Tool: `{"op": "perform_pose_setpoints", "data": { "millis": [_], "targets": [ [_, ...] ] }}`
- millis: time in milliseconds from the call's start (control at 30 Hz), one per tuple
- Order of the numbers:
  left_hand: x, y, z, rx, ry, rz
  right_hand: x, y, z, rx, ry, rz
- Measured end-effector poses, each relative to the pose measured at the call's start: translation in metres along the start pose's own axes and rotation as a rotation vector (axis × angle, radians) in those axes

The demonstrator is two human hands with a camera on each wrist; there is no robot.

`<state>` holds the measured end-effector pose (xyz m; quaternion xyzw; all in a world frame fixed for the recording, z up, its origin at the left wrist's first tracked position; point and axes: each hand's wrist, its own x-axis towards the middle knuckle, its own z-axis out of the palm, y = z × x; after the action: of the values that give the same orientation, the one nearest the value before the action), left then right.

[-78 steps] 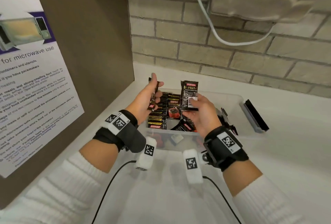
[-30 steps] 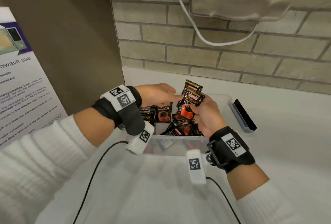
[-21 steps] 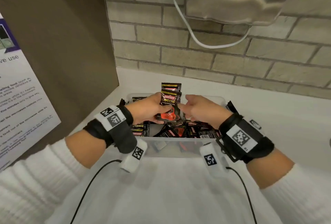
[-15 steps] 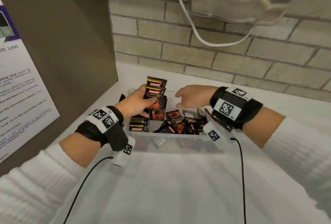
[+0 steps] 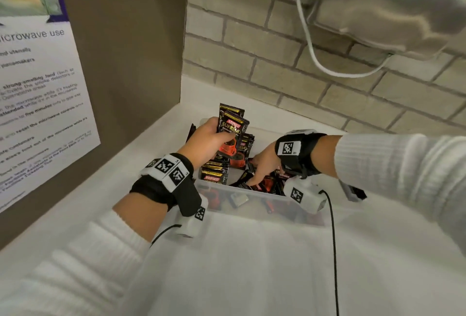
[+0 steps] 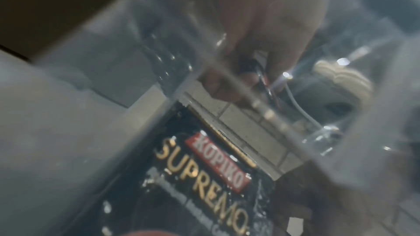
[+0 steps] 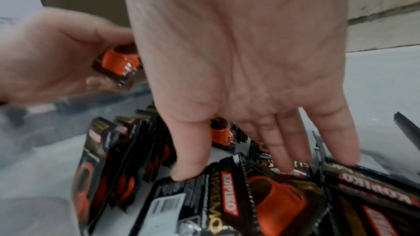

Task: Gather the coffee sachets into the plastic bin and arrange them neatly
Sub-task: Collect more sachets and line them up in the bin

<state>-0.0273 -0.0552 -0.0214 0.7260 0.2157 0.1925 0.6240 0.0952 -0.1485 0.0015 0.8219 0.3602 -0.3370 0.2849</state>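
While the right hand's fingers reach down nearly straight and slightly spread, their tips touch the loose sachets lying jumbled flat at the near-right part of the plastic bin; thumb tip rests on one sachet's edge, nothing pinched as far as the wrist view shows. Right hand is palm-down inside the bin. Left hand has fingers and thumb curled round two held sachets, upright, one just behind the other, above the bin's far-left corner. Front one reads KOPIKO SUPREMO, black with a red cup. Left wrist view is blurred; only that label is legible there. Below the left hand, a row of sachets stands on edge, packed together along the bin's left side. Bin is clear plastic, on a white counter. Dark strip lies just beside the bin's right edge. Behind: brick wall, metal appliance with white cable. Microwave poster on the left panel.
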Motion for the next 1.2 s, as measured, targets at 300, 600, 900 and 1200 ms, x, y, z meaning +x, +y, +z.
{"op": "perform_pose_setpoints", "data": {
  "millis": [300, 600, 900, 1200],
  "targets": [
    [0.006, -0.005, -0.002, -0.014, -0.009, 0.017, 0.029, -0.010, 0.000, -0.207, -0.031, 0.094],
    [0.008, -0.005, -0.001, 0.009, -0.016, 0.019, 0.026, -0.011, -0.019, -0.227, -0.074, -0.025],
    [-0.001, 0.009, 0.004, -0.086, -0.078, 0.039, -0.049, 0.066, -0.019, 0.511, 0.276, -0.293],
    [-0.012, 0.009, 0.014, -0.238, -0.116, -0.080, -0.054, 0.058, 0.065, 1.752, 0.475, -0.632]
  ]
}}
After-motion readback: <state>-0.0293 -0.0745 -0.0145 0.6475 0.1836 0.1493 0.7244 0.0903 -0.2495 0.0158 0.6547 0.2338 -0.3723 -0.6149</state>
